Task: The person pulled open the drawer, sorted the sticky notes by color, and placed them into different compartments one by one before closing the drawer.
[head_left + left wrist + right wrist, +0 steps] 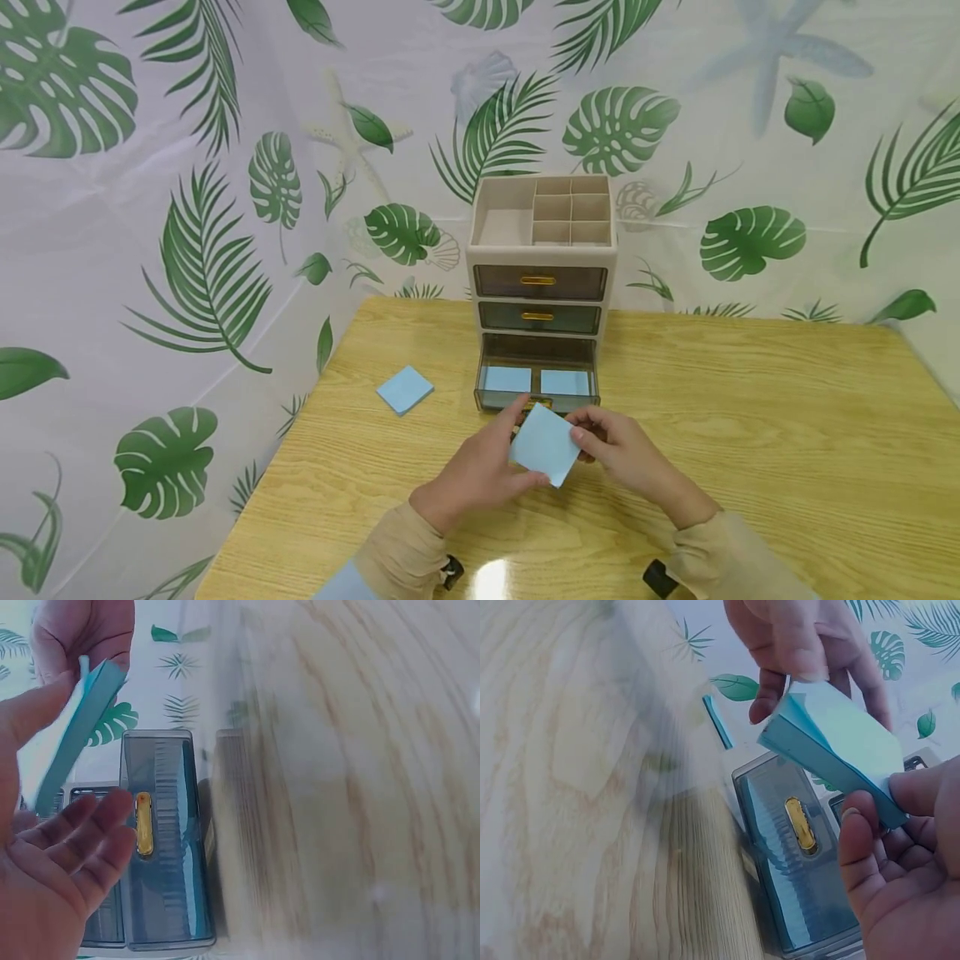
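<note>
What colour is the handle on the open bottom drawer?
Gold, almost amber: the drawer handle shows best in the right wrist view, just below the blue pad held by both hands.

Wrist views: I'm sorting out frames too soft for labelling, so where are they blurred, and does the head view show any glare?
Left wrist view: the table is smeared, while the drawer handle stays fairly sharp. Right wrist view: the wood at left is blurred, the blue sticky-note pad crisp. Head view: sharp overall, with a bright glare spot on the tabletop between the sleeves.

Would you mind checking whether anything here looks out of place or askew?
One blue sticky-note pad lies askew on the table, apart from the two pads in the open bottom drawer. Both hands hold another pad.
</note>
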Demonstrator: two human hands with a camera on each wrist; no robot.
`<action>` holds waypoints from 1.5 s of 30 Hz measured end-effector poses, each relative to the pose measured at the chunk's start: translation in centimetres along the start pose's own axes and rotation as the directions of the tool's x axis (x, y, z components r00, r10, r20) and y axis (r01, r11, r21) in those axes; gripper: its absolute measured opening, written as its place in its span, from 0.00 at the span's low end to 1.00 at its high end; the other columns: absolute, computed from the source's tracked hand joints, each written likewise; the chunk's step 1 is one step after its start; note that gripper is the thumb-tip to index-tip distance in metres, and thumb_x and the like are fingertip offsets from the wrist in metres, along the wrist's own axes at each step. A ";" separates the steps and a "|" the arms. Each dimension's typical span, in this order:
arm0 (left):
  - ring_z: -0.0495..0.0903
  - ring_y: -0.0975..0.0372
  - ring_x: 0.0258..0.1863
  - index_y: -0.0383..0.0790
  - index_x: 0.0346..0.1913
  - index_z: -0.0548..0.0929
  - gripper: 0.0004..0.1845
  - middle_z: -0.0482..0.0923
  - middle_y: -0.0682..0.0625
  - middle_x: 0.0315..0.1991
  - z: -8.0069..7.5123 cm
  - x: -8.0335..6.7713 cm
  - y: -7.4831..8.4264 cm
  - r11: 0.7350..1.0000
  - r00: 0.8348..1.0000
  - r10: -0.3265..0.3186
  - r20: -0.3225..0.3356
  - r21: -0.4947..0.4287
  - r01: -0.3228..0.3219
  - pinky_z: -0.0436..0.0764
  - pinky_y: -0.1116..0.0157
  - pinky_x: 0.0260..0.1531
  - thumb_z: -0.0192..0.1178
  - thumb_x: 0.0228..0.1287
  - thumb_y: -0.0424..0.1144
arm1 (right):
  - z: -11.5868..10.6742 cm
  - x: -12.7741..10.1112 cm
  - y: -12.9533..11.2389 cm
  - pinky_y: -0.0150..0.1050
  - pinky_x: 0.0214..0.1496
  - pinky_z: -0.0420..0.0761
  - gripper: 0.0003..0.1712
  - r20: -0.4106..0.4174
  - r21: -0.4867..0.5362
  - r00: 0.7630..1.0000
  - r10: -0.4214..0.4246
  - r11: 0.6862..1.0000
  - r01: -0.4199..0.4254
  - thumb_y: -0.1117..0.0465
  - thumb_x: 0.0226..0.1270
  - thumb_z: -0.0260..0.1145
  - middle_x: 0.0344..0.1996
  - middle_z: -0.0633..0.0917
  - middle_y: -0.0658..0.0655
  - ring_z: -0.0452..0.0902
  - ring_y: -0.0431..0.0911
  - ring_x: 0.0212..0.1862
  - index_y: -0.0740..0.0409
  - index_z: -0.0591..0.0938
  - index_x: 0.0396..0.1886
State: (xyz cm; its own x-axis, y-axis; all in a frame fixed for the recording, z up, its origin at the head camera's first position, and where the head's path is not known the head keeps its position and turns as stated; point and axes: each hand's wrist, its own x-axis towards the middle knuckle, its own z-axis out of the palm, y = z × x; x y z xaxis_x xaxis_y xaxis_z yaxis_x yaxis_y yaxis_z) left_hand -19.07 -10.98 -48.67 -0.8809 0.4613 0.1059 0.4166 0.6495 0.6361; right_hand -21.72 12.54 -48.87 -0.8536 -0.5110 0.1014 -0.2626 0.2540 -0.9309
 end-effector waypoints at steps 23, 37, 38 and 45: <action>0.77 0.69 0.26 0.38 0.48 0.80 0.13 0.82 0.53 0.33 0.2 0.2 0.3 0.946 0.995 -0.021 -0.096 -0.324 -0.011 0.78 0.71 0.27 0.58 0.70 0.43 | 0.0 0.0 -0.1 0.42 0.44 0.82 0.18 -0.078 0.329 0.997 -0.026 0.943 0.050 0.64 0.76 0.53 0.43 0.74 0.68 0.81 0.49 0.41 0.76 0.67 0.55; 0.75 0.69 0.24 0.39 0.53 0.79 0.13 0.82 0.52 0.37 0.0 -0.2 0.2 0.972 0.996 0.013 -0.090 -0.234 -0.034 0.76 0.72 0.24 0.56 0.71 0.40 | -0.2 0.6 -0.9 0.35 0.40 0.81 0.16 -0.184 -0.114 0.979 -0.082 0.992 0.062 0.61 0.70 0.63 0.40 0.82 0.57 0.78 0.48 0.42 0.64 0.76 0.52; 0.74 0.69 0.24 0.39 0.52 0.79 0.12 0.82 0.52 0.36 0.0 -0.2 0.2 0.974 0.996 0.016 -0.085 -0.222 -0.035 0.75 0.72 0.23 0.56 0.71 0.40 | -0.4 0.6 -1.1 0.35 0.39 0.81 0.15 -0.189 -0.126 0.977 -0.098 0.989 0.075 0.61 0.69 0.63 0.40 0.82 0.57 0.78 0.48 0.41 0.64 0.76 0.52; 0.68 0.70 0.19 0.38 0.48 0.81 0.09 0.81 0.49 0.31 -0.1 -0.3 0.5 0.983 0.998 0.033 -0.045 -0.177 -0.041 0.69 0.73 0.20 0.55 0.72 0.38 | -1.5 0.5 -1.9 0.38 0.35 0.81 0.12 -0.157 -0.189 0.973 -0.166 0.973 0.136 0.62 0.68 0.65 0.39 0.84 0.54 0.80 0.44 0.35 0.57 0.80 0.49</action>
State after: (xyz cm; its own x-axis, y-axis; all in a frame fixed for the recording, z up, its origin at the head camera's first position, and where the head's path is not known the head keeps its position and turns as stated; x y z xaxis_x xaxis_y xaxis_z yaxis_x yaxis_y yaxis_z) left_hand -18.65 -10.82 -48.32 -0.8756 0.4553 0.1611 0.4058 0.5126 0.7567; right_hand -22.35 13.00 -46.57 -0.8578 -0.4109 0.3087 -0.4564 0.3328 -0.8252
